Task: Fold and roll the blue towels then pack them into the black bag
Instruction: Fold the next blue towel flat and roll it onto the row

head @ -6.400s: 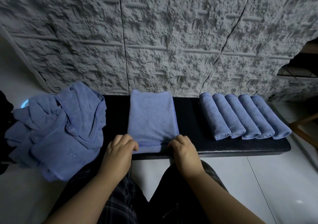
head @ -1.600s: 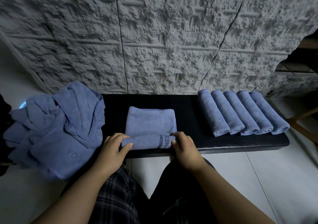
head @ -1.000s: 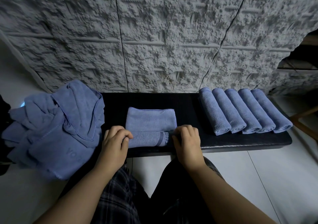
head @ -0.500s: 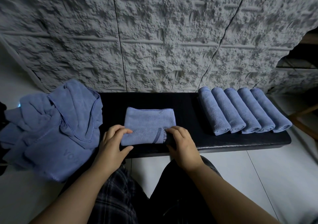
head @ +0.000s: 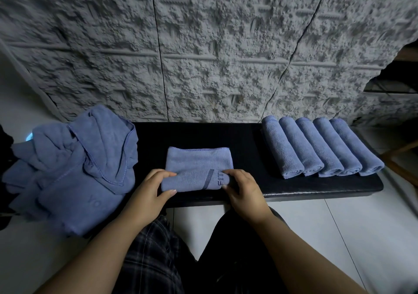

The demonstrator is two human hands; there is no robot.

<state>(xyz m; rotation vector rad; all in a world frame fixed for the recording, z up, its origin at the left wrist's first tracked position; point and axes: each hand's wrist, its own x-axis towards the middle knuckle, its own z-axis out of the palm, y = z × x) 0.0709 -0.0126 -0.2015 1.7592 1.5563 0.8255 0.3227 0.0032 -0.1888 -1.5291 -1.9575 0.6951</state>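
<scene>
blue towel (head: 199,164) half rolled, five rolled towels (head: 321,146) beside

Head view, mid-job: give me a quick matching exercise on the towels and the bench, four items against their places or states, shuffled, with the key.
Items
1. towel between the hands
2. five towels at the right end of the bench
3. towel heap
4. black bench

States or places
A. loose and crumpled, at the left end
B. partly rolled, with a flat part left
C. fully rolled, lying side by side
D. against the textured wall, carrying the towels

Pairs: 1-B, 2-C, 3-A, 4-D
</scene>
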